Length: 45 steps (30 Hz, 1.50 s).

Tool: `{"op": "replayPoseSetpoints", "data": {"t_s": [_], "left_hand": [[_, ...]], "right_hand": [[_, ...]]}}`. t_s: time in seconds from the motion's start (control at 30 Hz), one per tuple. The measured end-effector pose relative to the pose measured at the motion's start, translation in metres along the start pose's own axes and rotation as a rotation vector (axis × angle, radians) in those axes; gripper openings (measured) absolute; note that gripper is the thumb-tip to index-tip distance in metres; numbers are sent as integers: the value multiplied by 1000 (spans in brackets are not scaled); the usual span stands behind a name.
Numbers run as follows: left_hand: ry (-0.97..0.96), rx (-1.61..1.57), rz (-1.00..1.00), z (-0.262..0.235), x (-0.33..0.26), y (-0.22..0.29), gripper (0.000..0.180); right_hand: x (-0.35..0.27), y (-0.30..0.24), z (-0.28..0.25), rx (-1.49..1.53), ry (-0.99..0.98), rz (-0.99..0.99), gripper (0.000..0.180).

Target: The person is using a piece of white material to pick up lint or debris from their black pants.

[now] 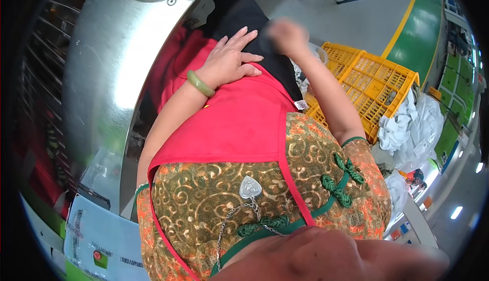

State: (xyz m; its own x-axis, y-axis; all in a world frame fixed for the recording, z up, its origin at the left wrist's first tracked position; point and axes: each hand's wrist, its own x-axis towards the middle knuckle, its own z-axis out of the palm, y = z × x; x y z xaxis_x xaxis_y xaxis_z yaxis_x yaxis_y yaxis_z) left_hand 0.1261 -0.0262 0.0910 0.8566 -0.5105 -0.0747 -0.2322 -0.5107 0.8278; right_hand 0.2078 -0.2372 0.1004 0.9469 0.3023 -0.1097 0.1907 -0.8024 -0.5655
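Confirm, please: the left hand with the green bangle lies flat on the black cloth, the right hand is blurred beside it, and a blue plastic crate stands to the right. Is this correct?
Not quite. In the head view the crate is yellow, not blue. The rest holds: the left hand with the green bangle lies flat on the black cloth, and the right hand is blurred beside it.

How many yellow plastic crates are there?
1. The yellow plastic crate sits on the floor beside the blurred right hand, next to crumpled white cloth. More may be hidden behind it.

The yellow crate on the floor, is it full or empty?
Mostly empty: the yellow crate shows its bare lattice bottom; only a few small dark items lie inside.
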Motion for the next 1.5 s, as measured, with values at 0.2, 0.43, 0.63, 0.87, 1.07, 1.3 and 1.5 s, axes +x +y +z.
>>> {"op": "replayPoseSetpoints", "data": {"t_s": [0.2, 0.43, 0.63, 0.87, 1.07, 1.3, 1.5], "left_hand": [[-10, 0, -15, -3, 0, 2, 39], [13, 2, -14, -1, -3, 2, 38], [49, 1, 7, 2, -7, 0, 41], [35, 43, -5, 6, -10, -3, 41], [7, 19, -8, 6, -8, -5, 41], [21, 10, -30, 7, -8, -5, 40], [21, -22, -24, 6, -9, -4, 39]], "right_hand": [[-21, -19, -8, -73, -177, -80, 12], [5, 14, -17, 355, -88, 339, 15], [-19, -27, -22, 451, -176, 346, 16], [-19, -45, 3, -222, -268, -359, 18], [20, -12, 0, -192, -35, -321, 9], [-15, -34, 7, -182, -238, -403, 4], [27, 4, -5, -186, 13, -131, 9]]}}
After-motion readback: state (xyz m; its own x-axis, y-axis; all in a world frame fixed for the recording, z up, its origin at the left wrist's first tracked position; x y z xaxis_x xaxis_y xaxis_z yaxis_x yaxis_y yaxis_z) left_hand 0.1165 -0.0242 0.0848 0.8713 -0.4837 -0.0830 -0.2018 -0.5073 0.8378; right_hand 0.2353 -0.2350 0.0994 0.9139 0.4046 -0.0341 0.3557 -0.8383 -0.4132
